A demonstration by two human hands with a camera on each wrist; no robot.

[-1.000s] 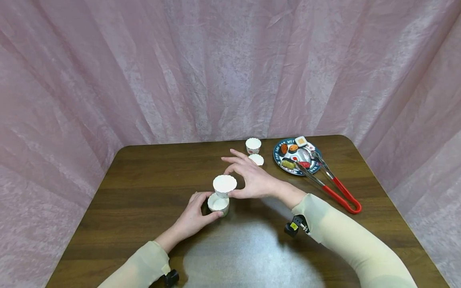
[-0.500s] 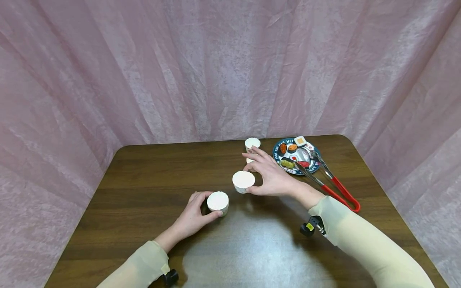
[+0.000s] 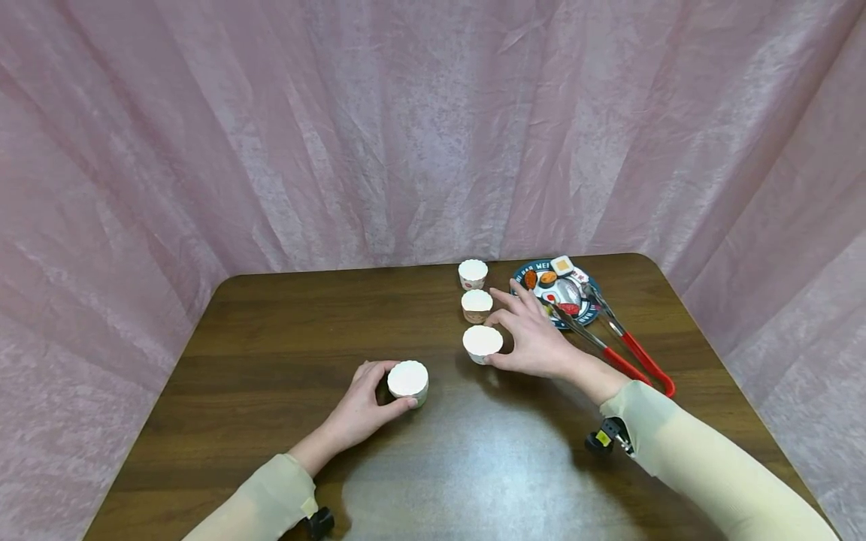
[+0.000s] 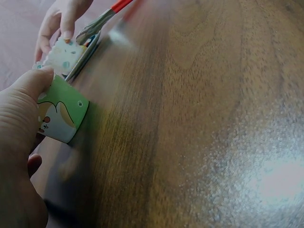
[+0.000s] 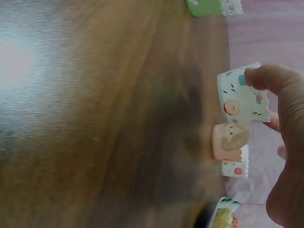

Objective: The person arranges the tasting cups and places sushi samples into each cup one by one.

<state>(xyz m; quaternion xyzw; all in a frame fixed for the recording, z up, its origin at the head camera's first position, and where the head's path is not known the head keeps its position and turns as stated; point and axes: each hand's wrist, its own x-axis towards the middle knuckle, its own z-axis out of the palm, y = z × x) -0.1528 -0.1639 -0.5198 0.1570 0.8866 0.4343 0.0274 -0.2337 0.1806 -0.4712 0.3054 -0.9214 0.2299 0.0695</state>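
Observation:
My left hand (image 3: 365, 406) grips a green paper baking cup (image 4: 61, 114) between thumb and fingers; a cartoon animal is printed on its side. The cup (image 3: 409, 380) stands upright near the table's middle. To the right and farther back, my right hand (image 3: 531, 338) pinches a white paper baking cup (image 5: 244, 97) printed with doughnuts, with its opening facing up. Close behind that cup (image 3: 483, 343) stands a peach-coloured baking cup (image 3: 477, 308) with a cartoon face. A third, pale cup (image 3: 473, 276) with red prints is behind it, near the back edge.
A round plate (image 3: 541, 266) with a blue lettered rim holds several sushi pieces at the back right, partly behind my right hand. Red-handled tongs (image 3: 639, 359) lean on it, their handles toward me. A pink curtain (image 3: 406, 150) hangs behind the wooden table (image 3: 284, 338).
The right hand has carried the white cup from over the green cup to the right and back, in line with the other two cups. The left hand keeps its hold on the green cup.

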